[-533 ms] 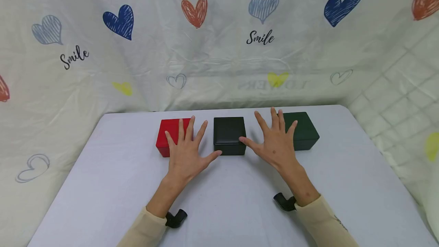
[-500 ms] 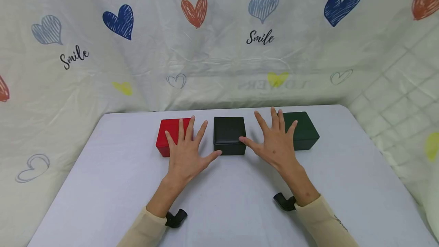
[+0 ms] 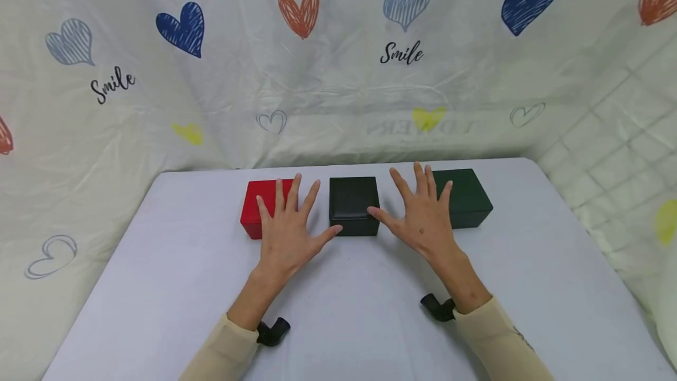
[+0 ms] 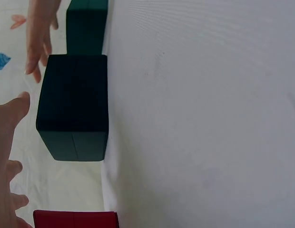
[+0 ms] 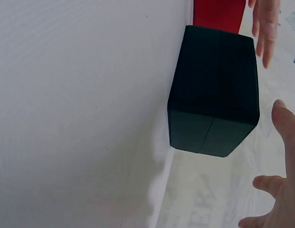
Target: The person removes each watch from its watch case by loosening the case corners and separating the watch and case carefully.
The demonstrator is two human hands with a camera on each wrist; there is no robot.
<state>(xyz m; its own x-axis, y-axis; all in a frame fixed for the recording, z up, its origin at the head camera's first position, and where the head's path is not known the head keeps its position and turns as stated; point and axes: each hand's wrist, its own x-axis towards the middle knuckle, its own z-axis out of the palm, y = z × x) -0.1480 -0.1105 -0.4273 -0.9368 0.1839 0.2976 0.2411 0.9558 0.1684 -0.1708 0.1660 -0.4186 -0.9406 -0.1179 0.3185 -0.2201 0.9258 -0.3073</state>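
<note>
Three lidded boxes stand in a row along the far part of the table: a red box (image 3: 250, 209) on the left, a black box (image 3: 353, 197) in the middle, a dark green box (image 3: 468, 193) on the right. My left hand (image 3: 287, 241), fingers spread and palm down, overlaps the red box in the head view, its thumb pointing at the black box's front left corner. Spread likewise, my right hand (image 3: 426, 225) hovers between the black and green boxes. Both wrist views show each thumb apart from the black box (image 4: 73, 95). Neither hand holds anything.
A white cloth covers the table (image 3: 349, 310). Behind it hangs a pale curtain (image 3: 338, 75) printed with hearts and "Smile". A black curved piece (image 3: 274, 331) sticks out at the left cuff, and another black piece (image 3: 438, 307) at the right cuff.
The head view has tilted slightly, so the whole scene sits a little higher. My right hand's fingers have drawn slightly left, away from the green box. The boxes stay put.
</note>
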